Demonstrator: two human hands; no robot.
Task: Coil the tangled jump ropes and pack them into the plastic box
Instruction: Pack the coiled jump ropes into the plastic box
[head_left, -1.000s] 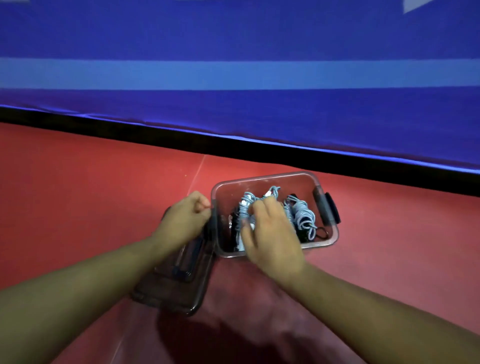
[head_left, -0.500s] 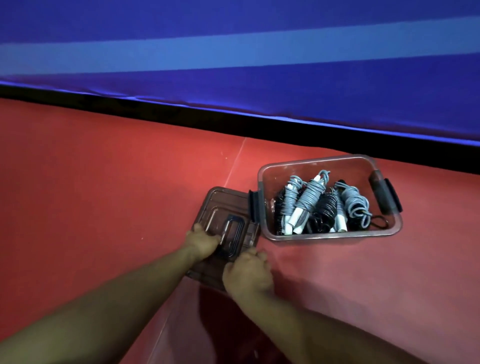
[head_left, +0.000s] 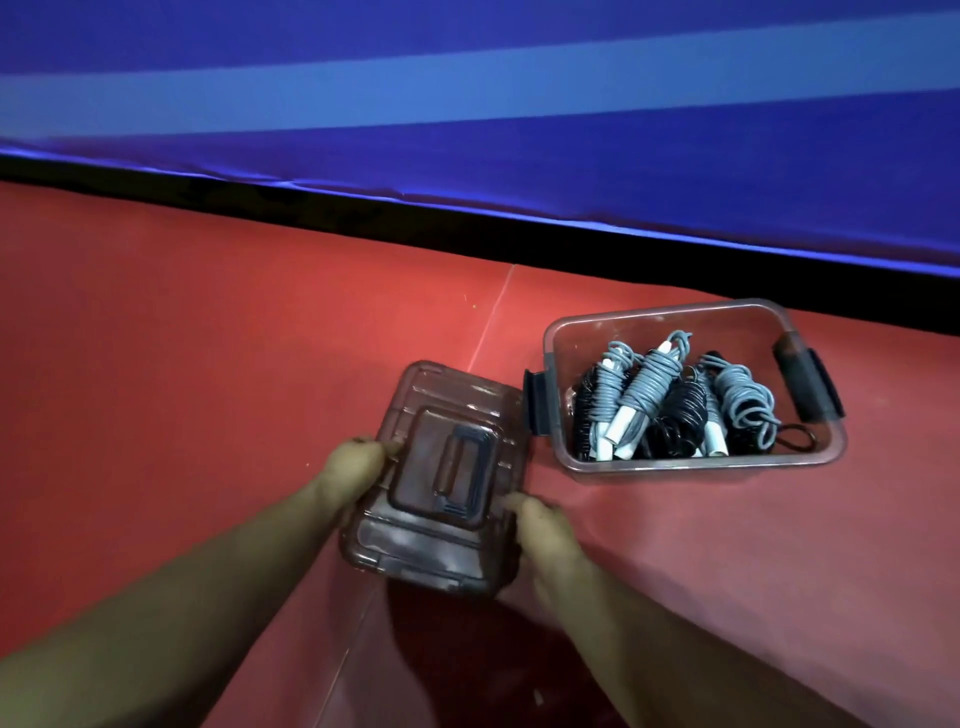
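Two hands share the tinted lid (head_left: 441, 467): the left hand (head_left: 358, 462) grips its left edge with the thumb on top, and the right hand (head_left: 545, 525) pinches the right edge closer to the near corner. The lid sits low over the red floor (head_left: 208, 338), just left of the plastic box (head_left: 701, 462), and its far edge almost meets the box's left latch (head_left: 537, 402). Inside the box the jump ropes (head_left: 649, 395) lie coiled in grey and black bundles, all below the rim as far as I can tell, so the packing looks finished and closing is the step in hand. To do it well, carry the lid level across to the box and turn it so its long sides match the box's. Lower it straight down, and check that no loop or white handle end pokes above the rim. Both latches, including the right latch (head_left: 808, 384), appear swung outward, which should let the lid seat before either is snapped.
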